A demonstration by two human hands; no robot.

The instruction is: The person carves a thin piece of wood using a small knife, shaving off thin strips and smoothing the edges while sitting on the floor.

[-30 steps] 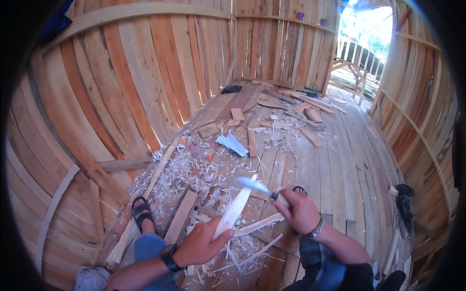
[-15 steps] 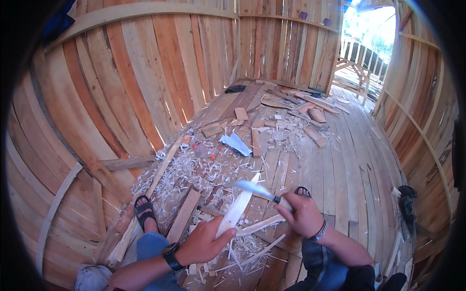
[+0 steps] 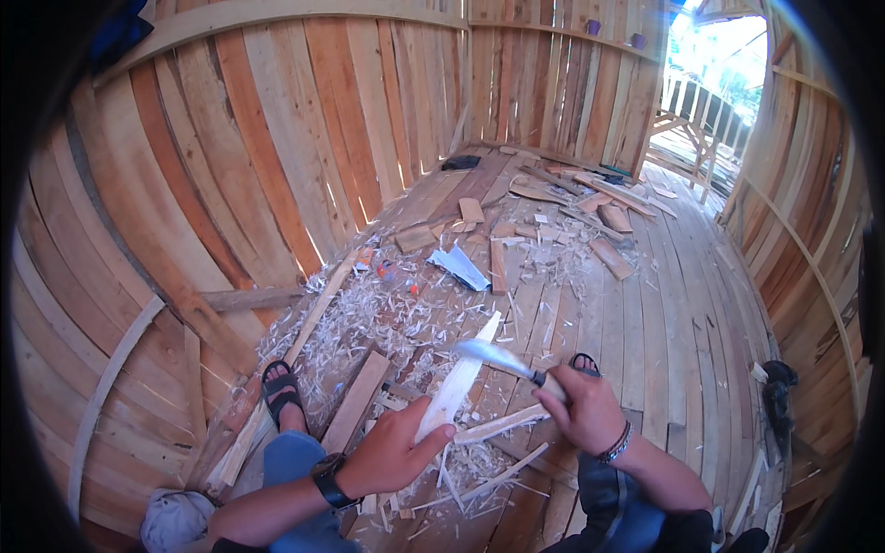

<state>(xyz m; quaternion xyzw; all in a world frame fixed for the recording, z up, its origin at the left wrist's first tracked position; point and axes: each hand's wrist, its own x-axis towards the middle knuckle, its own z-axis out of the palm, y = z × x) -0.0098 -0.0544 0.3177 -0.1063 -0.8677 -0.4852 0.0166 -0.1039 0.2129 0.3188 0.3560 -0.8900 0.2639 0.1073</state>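
My left hand (image 3: 392, 450) is closed round the lower end of a pale, flat strip of wood (image 3: 459, 382), which narrows to a tip pointing up and away. In my right hand (image 3: 583, 410) is the pale handle of a knife with a curved blade (image 3: 498, 354). The blade is slightly blurred and reaches left, with its end by the right edge of the wood near the upper part. Whether it touches the wood I cannot tell. Below both hands, wood shavings and a split stick (image 3: 502, 425) lie on the floor.
Plank floor (image 3: 682, 323) carries heaps of shavings (image 3: 359, 313). A reddish board (image 3: 358, 403) lies between my sandalled feet. Beyond are a light-blue folded sheet (image 3: 461, 267) and scattered offcuts (image 3: 610, 258). A dark object (image 3: 780, 387) lies by the right wall, and a doorway (image 3: 710, 111) opens at the far right.
The whole view has shifted slightly to the right and down. Both hands keep their grips; the knife blade stays near the upper part of the wood.
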